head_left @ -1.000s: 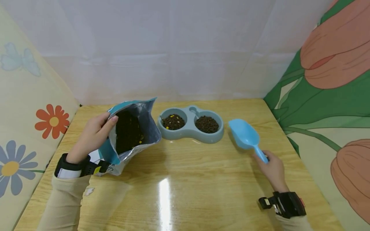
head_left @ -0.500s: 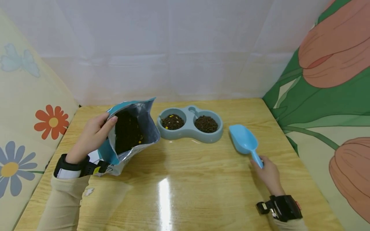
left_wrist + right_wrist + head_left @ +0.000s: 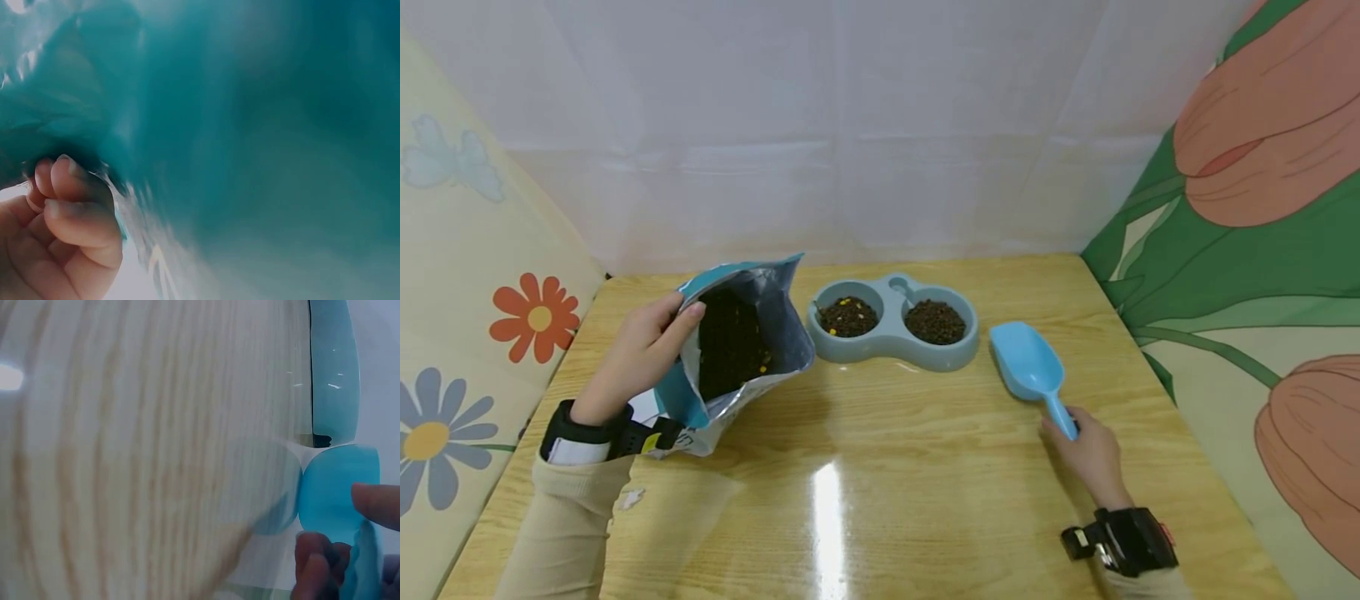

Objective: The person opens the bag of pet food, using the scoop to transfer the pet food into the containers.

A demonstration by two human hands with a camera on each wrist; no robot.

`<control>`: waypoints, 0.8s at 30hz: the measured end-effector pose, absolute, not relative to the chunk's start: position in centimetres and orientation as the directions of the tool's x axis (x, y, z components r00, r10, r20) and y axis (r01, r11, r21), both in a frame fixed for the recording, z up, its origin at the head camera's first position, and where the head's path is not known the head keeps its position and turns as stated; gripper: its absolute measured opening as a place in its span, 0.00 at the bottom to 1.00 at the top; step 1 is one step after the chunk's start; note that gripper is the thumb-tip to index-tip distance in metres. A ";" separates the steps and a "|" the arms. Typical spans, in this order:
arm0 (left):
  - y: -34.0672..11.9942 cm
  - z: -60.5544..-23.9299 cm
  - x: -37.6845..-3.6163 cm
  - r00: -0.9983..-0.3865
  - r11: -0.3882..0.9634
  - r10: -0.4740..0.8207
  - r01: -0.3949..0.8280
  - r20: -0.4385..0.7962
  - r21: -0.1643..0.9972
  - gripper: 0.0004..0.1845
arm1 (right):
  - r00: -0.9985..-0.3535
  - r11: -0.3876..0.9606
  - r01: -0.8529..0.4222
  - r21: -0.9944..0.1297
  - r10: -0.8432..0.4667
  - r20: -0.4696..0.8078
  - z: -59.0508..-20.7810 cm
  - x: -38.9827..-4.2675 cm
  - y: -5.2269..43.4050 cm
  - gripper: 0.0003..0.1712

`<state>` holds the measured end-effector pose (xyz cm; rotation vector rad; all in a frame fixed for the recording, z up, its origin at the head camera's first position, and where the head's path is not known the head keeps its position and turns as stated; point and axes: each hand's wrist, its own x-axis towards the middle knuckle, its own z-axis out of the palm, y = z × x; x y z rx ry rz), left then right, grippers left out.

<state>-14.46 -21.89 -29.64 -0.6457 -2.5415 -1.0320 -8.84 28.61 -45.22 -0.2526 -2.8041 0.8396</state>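
Note:
My left hand (image 3: 640,354) grips the rim of an open teal and silver bag (image 3: 737,350) of dark kibble, tilted with its mouth toward the bowls. In the left wrist view my curled fingers (image 3: 69,212) pinch the teal bag wall (image 3: 262,144). A grey-blue double bowl (image 3: 895,323) holds dark kibble in both cups. To its right a light blue scoop (image 3: 1028,367) lies low over the table; my right hand (image 3: 1086,450) holds its handle. The right wrist view shows fingertips (image 3: 375,503) on the blue scoop (image 3: 340,487).
The wooden table (image 3: 880,467) has bare surface in front of the bowls and between my arms. White sheeting stands behind, a floral panel (image 3: 467,275) at the left, a tulip panel (image 3: 1262,250) at the right. Black wrist bands sit on both wrists.
My right hand has drawn the scoop slightly left and toward me, lowering it to the table. The left hand and bag have stayed put.

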 end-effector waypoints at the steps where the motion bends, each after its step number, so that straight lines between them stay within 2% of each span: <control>1: -21.9 -29.6 -14.5 -0.846 0.636 0.286 0.519 0.451 0.570 0.16 | -0.965 0.823 0.103 -0.558 0.219 0.145 -45.2 -8.8 28.6 0.20; 8: -22.0 -29.7 -14.5 -0.843 0.635 0.285 0.523 0.456 0.569 0.16 | -0.967 0.822 0.100 -0.561 0.213 0.138 -45.1 -8.6 28.6 0.19; 13: -22.0 -29.7 -14.5 -0.842 0.630 0.288 0.525 0.457 0.572 0.16 | -0.969 0.811 0.128 -0.570 0.224 0.100 -44.7 -8.6 28.5 0.24; 24: -22.0 -29.7 -14.5 -0.850 0.645 0.287 0.513 0.442 0.567 0.16 | -0.945 0.846 0.065 -0.530 0.222 0.239 -43.5 -8.9 27.9 0.28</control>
